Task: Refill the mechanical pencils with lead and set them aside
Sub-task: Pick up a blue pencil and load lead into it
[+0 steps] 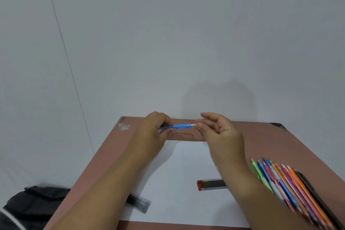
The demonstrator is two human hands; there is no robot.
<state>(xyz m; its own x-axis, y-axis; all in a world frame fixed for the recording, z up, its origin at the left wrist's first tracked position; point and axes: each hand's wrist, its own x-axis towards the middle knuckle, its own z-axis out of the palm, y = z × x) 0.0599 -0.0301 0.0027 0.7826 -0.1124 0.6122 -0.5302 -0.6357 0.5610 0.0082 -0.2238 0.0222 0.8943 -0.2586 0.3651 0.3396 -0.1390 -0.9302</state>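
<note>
Blue mechanical pencil (176,127) held above far edge of worktop (261,136), long axis 9-to-3, white end toward 3 o'clock. Left hand (155,130) curled round barrel. Right hand (220,132) pinching white end, other fingers loose. Remaining pencils (291,186) fanned at 4 o'clock.

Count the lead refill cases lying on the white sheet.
2. One lead case with an orange-red cap lies near the sheet's right side, partly behind the right forearm. A dark clear lead case lies at the sheet's left edge, partly under the left forearm.
</note>
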